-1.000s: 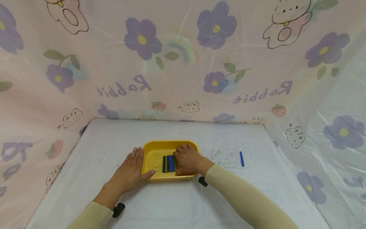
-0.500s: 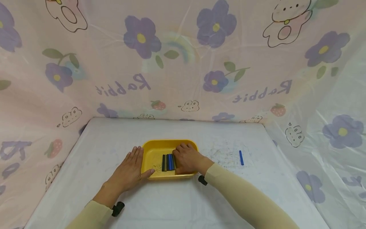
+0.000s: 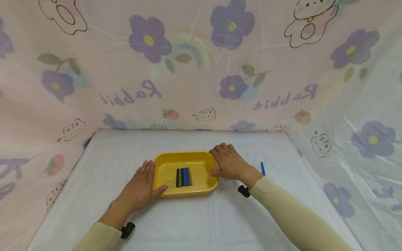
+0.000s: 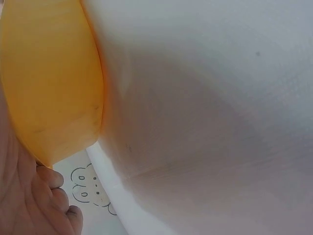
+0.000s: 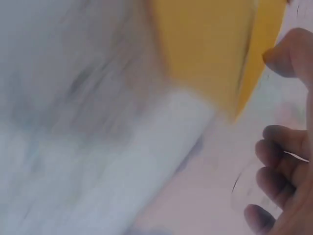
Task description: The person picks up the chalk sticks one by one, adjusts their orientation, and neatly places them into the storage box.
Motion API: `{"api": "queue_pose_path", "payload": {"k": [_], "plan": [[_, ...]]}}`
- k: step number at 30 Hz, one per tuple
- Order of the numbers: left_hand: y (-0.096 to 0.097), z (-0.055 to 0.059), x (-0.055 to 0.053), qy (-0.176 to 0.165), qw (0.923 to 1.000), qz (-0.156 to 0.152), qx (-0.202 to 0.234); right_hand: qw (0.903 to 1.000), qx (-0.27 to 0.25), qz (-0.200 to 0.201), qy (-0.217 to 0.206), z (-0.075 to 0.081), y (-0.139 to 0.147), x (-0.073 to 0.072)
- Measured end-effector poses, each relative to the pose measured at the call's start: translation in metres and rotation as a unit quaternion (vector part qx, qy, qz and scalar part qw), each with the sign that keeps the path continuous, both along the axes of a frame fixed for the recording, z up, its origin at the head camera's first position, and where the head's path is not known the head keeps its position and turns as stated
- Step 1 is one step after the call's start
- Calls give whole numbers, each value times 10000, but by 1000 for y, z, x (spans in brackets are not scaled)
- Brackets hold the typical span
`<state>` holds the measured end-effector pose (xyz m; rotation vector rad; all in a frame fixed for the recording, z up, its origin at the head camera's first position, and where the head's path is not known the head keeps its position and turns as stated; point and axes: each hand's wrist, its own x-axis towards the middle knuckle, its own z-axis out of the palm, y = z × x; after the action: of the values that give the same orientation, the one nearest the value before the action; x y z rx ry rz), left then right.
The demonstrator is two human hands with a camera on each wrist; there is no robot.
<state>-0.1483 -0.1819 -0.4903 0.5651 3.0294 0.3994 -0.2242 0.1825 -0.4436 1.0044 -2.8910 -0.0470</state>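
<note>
A shallow yellow tray point(image 3: 147, 190) stands mid-table. Side by side in it lies a row of thin crayon-like sticks point(image 3: 184, 177), dark, olive and blue. My left hand point(image 3: 138, 186) rests along the tray's left edge, fingers straight and thumb over the near rim. In the left wrist view, its fingertips point(image 4: 51, 186) show beside the tray's outer wall. My right hand point(image 3: 232, 162) is over the tray's right rim, holding nothing; the right wrist view shows its fingers point(image 5: 279, 152) loosely bent and apart. Right of it lies a single blue stick point(image 3: 262, 168), partly hidden by the forearm.
The white tabletop point(image 3: 125, 146) has dark smudges point(image 3: 227, 183) right of the tray. A patterned cloth point(image 3: 188, 80) hangs along the back and both sides. Small dark marks lie on the tray floor near the left thumb.
My right hand has lifted from beside the stick row and moved right to the tray's rim, uncovering the row's right end. The left hand stays at the tray.
</note>
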Motion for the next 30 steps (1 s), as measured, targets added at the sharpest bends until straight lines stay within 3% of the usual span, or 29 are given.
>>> {"api": "queue_pose_path", "payload": {"k": [7, 14, 22, 30], "plan": [[0, -4, -4, 8, 10000, -5, -78, 9976, -14, -465, 510, 0, 95, 3], [1, -3, -2, -64, 10000, 24, -8, 9904, 692, -1190, 110, -15, 170, 15], [-1, -1, -1, -46, 10000, 39, -16, 9830, 908, -1555, -372, -30, 191, 18], [1, 0, 0, 63, 10000, 21, 23, 9838, 816, -1488, -578, -36, 192, 14]]}}
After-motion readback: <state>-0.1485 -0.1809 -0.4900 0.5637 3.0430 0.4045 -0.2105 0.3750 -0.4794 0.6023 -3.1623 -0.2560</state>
